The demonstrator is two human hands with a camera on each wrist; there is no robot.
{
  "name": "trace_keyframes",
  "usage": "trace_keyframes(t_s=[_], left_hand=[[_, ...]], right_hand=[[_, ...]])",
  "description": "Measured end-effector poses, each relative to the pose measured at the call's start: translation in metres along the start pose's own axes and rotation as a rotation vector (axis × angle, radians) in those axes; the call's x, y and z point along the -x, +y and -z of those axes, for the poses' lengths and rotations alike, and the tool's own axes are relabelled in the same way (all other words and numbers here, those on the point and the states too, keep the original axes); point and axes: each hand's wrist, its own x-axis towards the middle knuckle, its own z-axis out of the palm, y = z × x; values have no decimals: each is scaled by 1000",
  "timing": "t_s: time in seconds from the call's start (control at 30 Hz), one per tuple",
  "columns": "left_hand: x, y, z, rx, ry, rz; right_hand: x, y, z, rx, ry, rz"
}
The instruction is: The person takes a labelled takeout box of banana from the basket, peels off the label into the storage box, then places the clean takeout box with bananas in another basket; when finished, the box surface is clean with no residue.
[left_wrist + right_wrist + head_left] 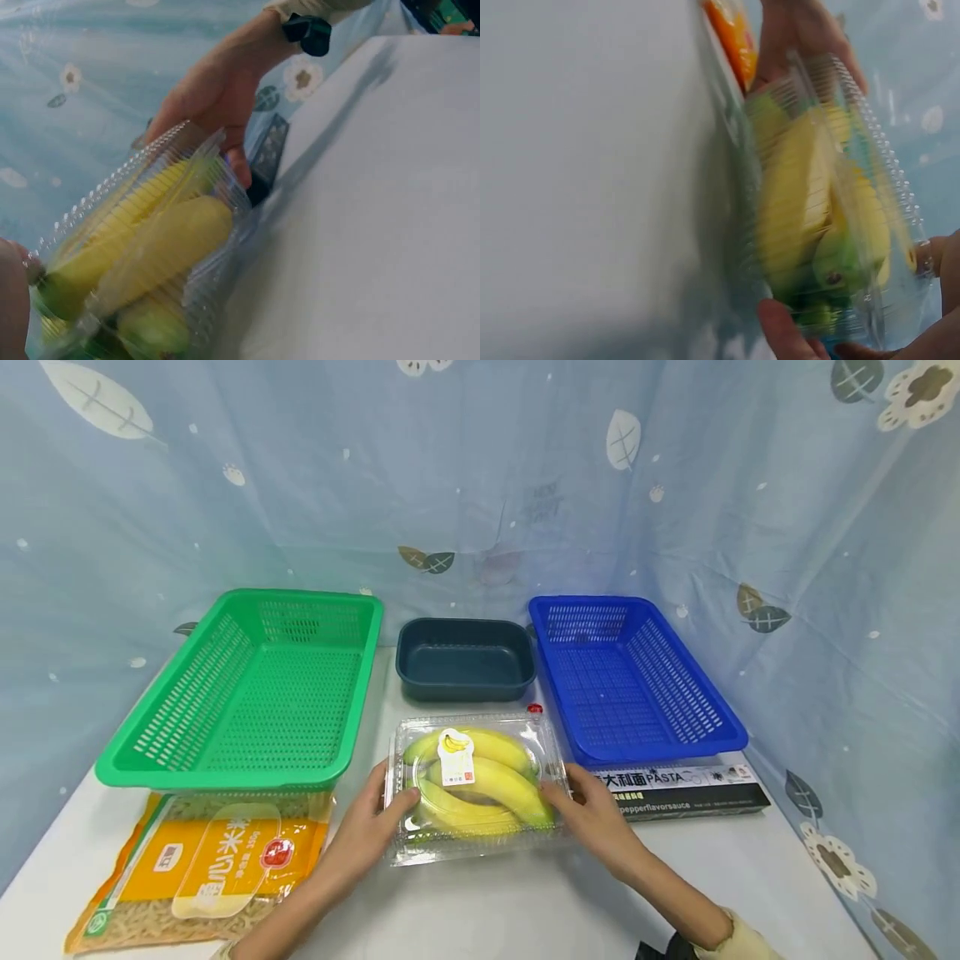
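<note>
A clear plastic box of bananas [480, 789] is held between both hands over the white table. My left hand [372, 814] grips its left side, thumb on the lid edge. On the opposite side my right hand [592, 814] grips the box, its thumb also over the edge. Several yellow-green bananas show through the plastic, and a white label [456, 757] sits on the lid. In the left wrist view the box [150, 255] is tilted close to the camera, with the right hand [214, 101] at its far end. The right wrist view shows the left hand [802, 37] across the box.
A green basket [236, 777] stands at the left, a dark rectangular bin [465, 692] at the back middle, a blue basket [652, 750] at the right. An orange bag of pasta [217, 868] lies front left; a black-and-white pasta box [690, 793] lies below the blue basket.
</note>
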Motion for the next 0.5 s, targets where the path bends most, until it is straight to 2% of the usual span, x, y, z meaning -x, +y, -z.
trace_keyframes(t_s=[0.13,0.27,0.5], left_hand=[[-13,1,5,-42,-2,13],[-25,0,9,-71,9,50],[-37,-1,12,-102,4,93]], right_hand=[[-14,-1,-4,0,-20,-3],[-26,0,-8,-21,-44,-55],[-39,2,-9,24,-34,-93]])
